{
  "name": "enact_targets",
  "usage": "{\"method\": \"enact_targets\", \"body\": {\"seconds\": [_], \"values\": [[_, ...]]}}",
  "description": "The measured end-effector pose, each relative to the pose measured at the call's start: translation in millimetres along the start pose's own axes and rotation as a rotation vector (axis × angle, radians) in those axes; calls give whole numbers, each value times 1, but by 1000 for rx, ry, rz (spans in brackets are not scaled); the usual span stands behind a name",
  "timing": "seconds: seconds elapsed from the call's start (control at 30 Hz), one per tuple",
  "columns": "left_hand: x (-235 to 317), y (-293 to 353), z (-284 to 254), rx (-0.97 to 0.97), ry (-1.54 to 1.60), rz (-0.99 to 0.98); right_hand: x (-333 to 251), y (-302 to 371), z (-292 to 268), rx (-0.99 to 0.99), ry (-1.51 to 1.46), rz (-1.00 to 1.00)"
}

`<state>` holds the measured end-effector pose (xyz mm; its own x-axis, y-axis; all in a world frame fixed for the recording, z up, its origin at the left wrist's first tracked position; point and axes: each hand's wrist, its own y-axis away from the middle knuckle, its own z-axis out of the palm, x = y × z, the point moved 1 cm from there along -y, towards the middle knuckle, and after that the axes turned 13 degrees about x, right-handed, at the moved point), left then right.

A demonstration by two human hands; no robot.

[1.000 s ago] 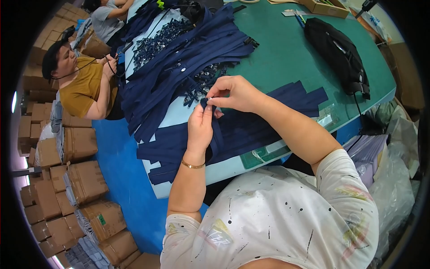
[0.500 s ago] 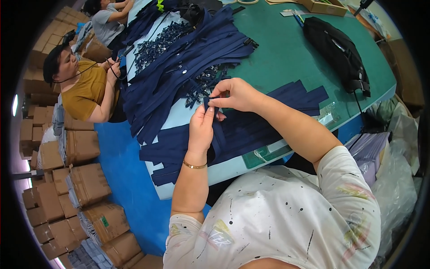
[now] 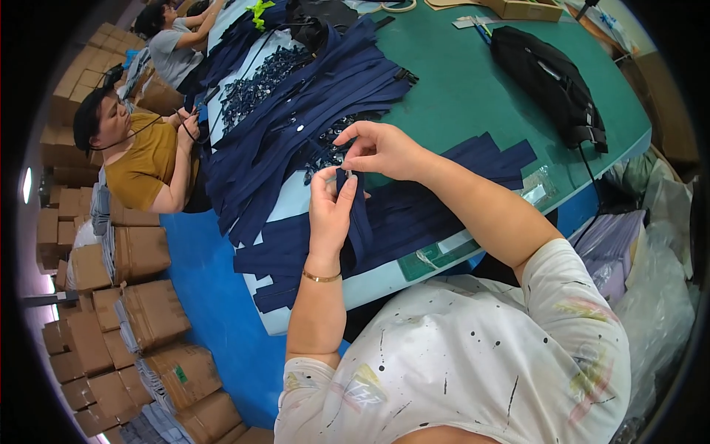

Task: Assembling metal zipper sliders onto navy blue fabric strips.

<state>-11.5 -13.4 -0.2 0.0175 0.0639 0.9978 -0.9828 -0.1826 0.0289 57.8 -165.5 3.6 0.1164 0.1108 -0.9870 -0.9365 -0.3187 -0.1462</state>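
Note:
My left hand [image 3: 330, 214] is closed on the end of a navy fabric strip [image 3: 360, 233], pinched between thumb and fingers. The rest of that strip hangs down over other strips. Just above, my right hand [image 3: 383, 152] has its thumb and finger pinched together by the strip's end. Whatever it grips there is too small to make out. Below both hands lies a spread of navy strips [image 3: 425, 211] across the table's near edge. Beyond them are a heap of small dark pieces with shiny bits [image 3: 325, 152] and a larger pile of navy strips [image 3: 274, 152].
The green-topped table [image 3: 436, 89] carries a black bag [image 3: 547, 85] at the right and an open cardboard box [image 3: 525, 9] at the back. A clear plastic packet [image 3: 538, 186] lies near the right edge. Co-workers [image 3: 140, 159] are at the left, with stacked cartons [image 3: 140, 255] behind.
My right fingers have shifted slightly off the strip's upper end and the grip looks changed. My left hand still holds the strip. The whole view has turned a little.

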Motion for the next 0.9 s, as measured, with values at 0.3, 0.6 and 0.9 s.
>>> {"method": "enact_targets", "body": {"seconds": [0.3,0.6,0.9], "values": [[0,-5,-11,-83,-78,23,-5,-8,-6,166,-9,105],[25,0,-23,-199,-121,-12,-9,-17,-20,441,-201,-8],[92,-61,-101,-306,-622,-60,-18,-52,-34,682,-239,31]]}}
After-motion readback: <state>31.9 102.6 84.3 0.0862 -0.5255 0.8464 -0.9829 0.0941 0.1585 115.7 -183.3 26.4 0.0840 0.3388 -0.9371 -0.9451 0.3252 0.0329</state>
